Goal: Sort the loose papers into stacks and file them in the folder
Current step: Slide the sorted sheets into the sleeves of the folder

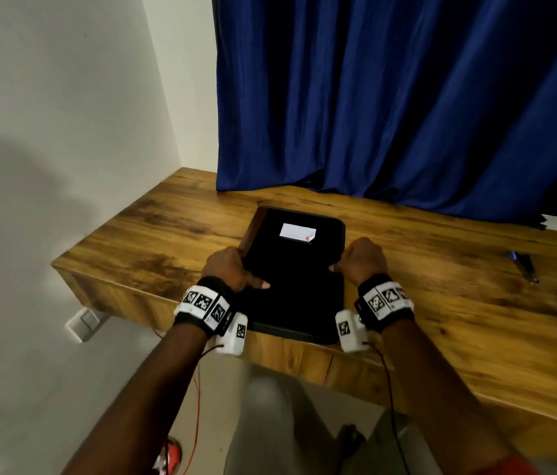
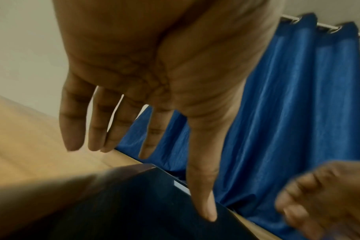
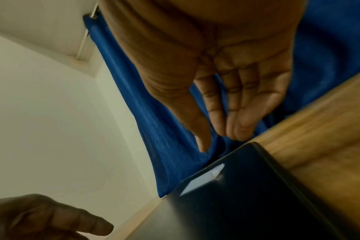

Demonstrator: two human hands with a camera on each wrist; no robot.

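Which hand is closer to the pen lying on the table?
Right. The right hand sits at the black folder's right edge, on the pen's side; the left hand is at the folder's far left edge.

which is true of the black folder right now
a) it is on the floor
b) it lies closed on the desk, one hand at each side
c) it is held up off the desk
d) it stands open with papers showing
b: the folder lies flat and closed on the desk, with the left hand at its left edge and the right hand at its right edge.
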